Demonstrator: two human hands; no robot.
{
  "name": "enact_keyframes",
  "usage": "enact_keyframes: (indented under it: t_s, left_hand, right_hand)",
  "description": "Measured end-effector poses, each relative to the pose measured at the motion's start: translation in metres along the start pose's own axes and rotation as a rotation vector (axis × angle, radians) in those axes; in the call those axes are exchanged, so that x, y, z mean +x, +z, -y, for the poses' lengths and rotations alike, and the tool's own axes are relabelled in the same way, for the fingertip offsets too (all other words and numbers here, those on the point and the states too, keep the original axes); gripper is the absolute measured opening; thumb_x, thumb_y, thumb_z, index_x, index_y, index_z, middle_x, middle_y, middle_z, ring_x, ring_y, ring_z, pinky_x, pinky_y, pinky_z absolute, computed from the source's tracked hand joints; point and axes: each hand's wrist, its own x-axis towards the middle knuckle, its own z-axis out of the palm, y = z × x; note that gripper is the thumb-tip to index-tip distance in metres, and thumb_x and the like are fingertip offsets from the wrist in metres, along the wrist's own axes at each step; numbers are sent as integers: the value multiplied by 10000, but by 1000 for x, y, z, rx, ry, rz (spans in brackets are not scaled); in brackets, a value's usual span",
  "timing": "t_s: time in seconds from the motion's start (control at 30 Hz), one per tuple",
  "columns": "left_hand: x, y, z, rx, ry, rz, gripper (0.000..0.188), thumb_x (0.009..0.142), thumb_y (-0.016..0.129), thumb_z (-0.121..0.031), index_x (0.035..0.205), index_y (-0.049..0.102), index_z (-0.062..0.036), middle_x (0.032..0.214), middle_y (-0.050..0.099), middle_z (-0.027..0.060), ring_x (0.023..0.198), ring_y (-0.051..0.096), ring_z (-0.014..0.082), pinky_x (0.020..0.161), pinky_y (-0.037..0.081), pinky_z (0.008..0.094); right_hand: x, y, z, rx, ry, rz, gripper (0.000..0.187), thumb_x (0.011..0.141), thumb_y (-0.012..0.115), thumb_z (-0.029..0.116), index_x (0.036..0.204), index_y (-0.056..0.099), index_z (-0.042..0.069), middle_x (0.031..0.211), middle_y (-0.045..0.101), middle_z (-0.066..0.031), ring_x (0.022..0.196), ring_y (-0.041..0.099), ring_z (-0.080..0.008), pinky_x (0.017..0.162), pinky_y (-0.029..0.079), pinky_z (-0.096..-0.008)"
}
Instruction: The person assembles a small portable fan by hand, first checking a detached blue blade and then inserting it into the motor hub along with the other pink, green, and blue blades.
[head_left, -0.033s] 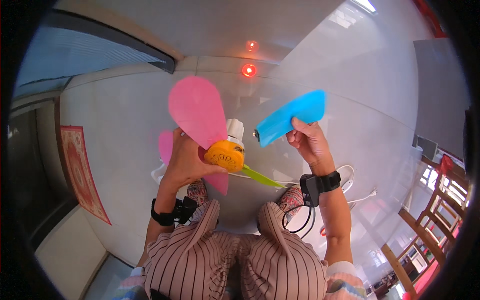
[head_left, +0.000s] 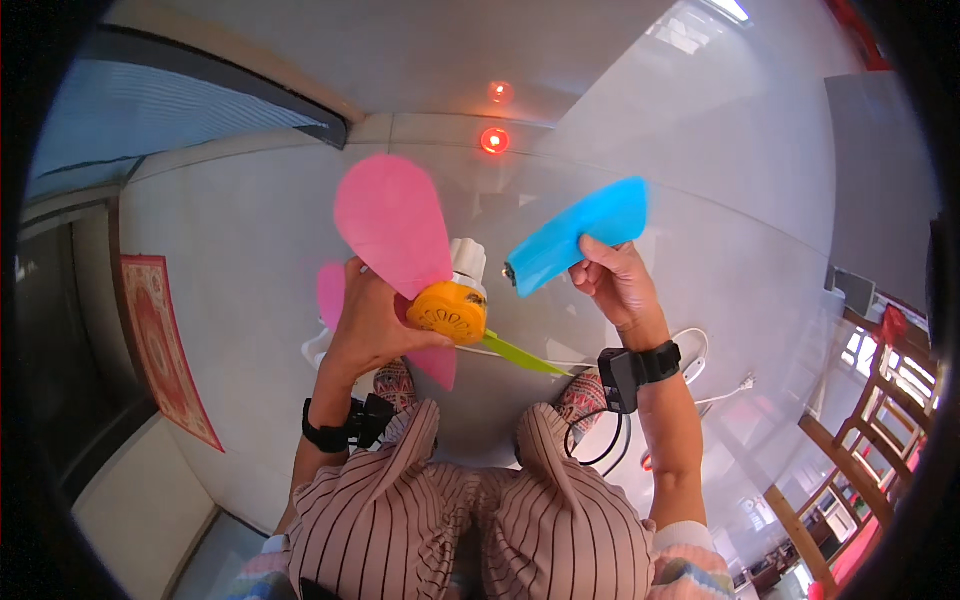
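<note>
In my left hand is a small fan's blade assembly, its fingers closed round the yellow hub. Pink blades spread above and below that hand, and a green blade points to the lower right. A white ribbed part stands out behind the hub. My right hand pinches a separate blue blade between thumb and fingers. The blue blade's narrow end, with a dark bit of metal on it, points toward the hub, a gap apart from it.
A white cable with a plug lies on the grey floor by my right forearm. A red light glows ahead. A red patterned mat lies at the left; wooden furniture stands at the right. My feet are below the hands.
</note>
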Motion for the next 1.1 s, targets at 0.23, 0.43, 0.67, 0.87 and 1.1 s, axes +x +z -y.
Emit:
enact_keyframes:
  t_s: [0.23,0.43,0.67,0.87,1.1]
  left_hand:
    - [-2,1,3,31,7,4,704,448,829,-362,1055,597,-91,1017,616,90,1049,502,277,997,218,400]
    - [-1,-2,2,63,-18,38,743,437,837,-377,1074,585,-88,1066,594,97,1091,465,287,1001,222,409]
    - [-4,0,10,39,14,15,790,428,840,-408,1095,571,-81,1093,579,98,1099,455,288,996,226,410]
    - [-3,-1,9,47,8,52,788,428,841,-406,1095,573,-83,1082,582,94,1092,459,279,987,225,402]
    - [-3,1,6,15,-38,40,791,417,845,-392,1096,575,-89,1075,581,93,1088,450,284,983,233,401]
  right_hand:
    - [0,5,-1,-85,8,23,245,778,697,126,965,572,29,803,637,-63,571,608,-127,421,435,-191]
    - [5,11,-1,-159,41,67,262,773,704,131,969,571,18,792,640,-67,570,616,-124,426,443,-187]
    - [4,24,5,-276,53,75,238,764,710,131,926,578,18,734,640,-71,563,628,-138,435,450,-188]
    - [7,21,5,-280,55,80,259,758,717,130,942,576,16,752,645,-77,565,628,-138,435,453,-188]
    - [8,16,4,-249,41,85,269,748,730,132,939,580,17,764,644,-89,593,632,-147,439,460,-208]
